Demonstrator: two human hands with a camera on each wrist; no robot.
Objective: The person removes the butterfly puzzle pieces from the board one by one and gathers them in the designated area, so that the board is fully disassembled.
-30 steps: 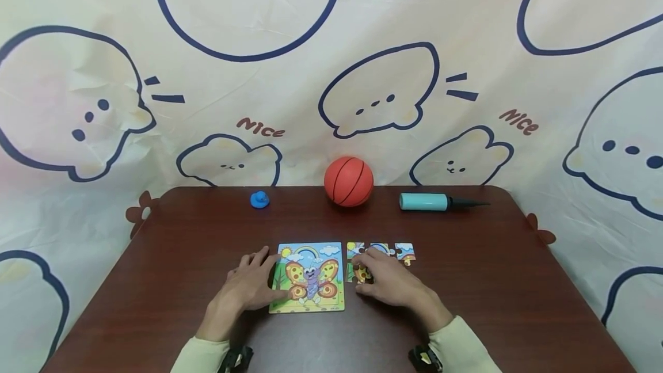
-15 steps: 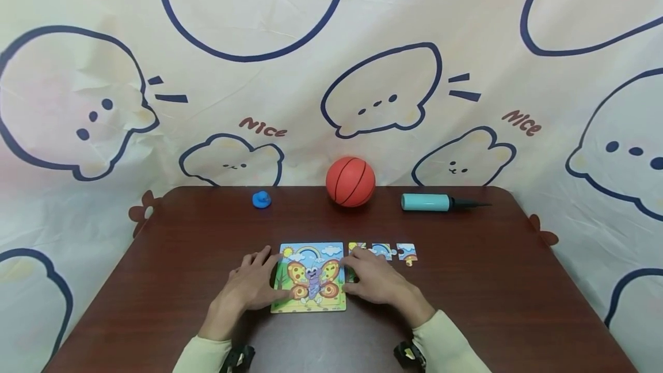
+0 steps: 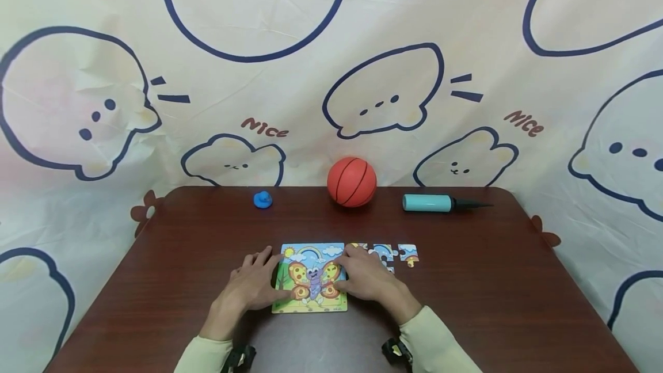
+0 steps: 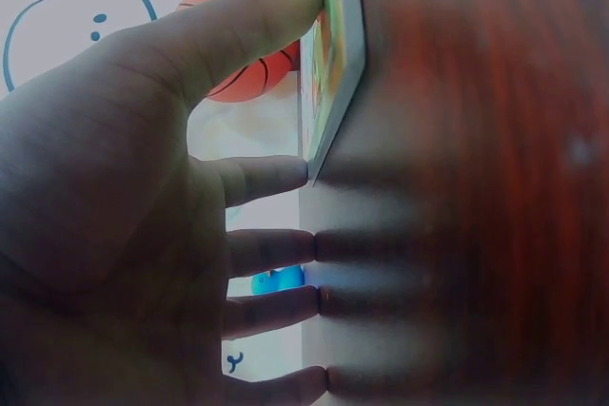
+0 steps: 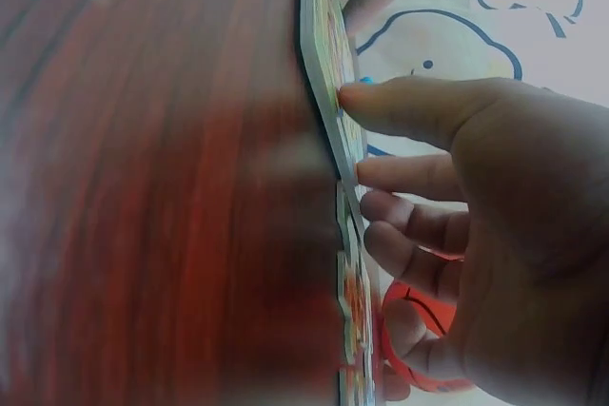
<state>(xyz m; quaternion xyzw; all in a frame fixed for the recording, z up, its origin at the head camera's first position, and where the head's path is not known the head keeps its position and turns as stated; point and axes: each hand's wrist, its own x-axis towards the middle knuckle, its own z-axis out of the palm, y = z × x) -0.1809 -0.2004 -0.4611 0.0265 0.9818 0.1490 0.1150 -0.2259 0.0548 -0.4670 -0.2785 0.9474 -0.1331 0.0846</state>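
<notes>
A square butterfly puzzle board lies flat on the table between both hands. My left hand rests at its left edge, thumb on the board's face; the other fingers are spread, their tips down on the table. At the right side, my right hand touches the picture with its thumb and forefinger, the other fingers loosely bent. Loose puzzle pieces lie just right of the board, some of them hidden under the right hand; one corner piece lies farthest right.
Along the back of the brown table sit a blue rubber duck, an orange-red toy basketball and a turquoise hand pump with a black nozzle. A printed curtain hangs behind the table.
My right hand has moved left from over the loose pieces onto the board's right side, uncovering some pieces. The left hand stays in place at the board's left edge.
</notes>
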